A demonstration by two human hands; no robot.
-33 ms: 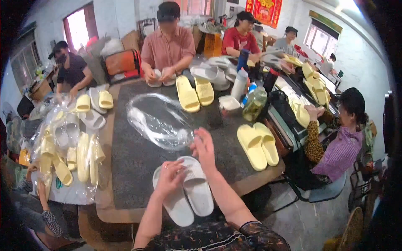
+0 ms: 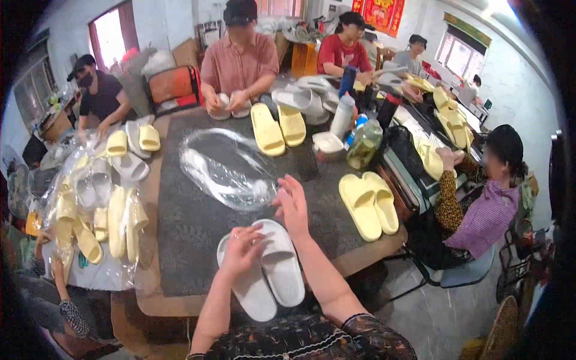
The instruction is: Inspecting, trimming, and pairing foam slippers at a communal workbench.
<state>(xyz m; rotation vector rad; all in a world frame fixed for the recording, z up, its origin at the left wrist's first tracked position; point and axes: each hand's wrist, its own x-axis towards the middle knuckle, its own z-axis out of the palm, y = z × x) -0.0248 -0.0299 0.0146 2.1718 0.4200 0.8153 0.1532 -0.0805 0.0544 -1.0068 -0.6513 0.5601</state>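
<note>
Reading the clock from the middle of the dark tabletop (image 2: pixel 192 252), the 2 light-grey slippers (image 2: pixel 285 279) sit side by side at 6 o'clock, with the left hand (image 2: pixel 243 252) half open over the left 1's strap, though I can't tell if it's got a grip. Right hand (image 2: pixel 292 203) is loosely curled at about 1 o'clock from there, right by the crumpled clear plastic (image 2: pixel 237 198), and I honestly can't tell if they touch. Beyond that there's 1 yellow pair (image 2: pixel 360 204) at 3 o'clock, another yellow pair (image 2: pixel 268 129) at 12.
</note>
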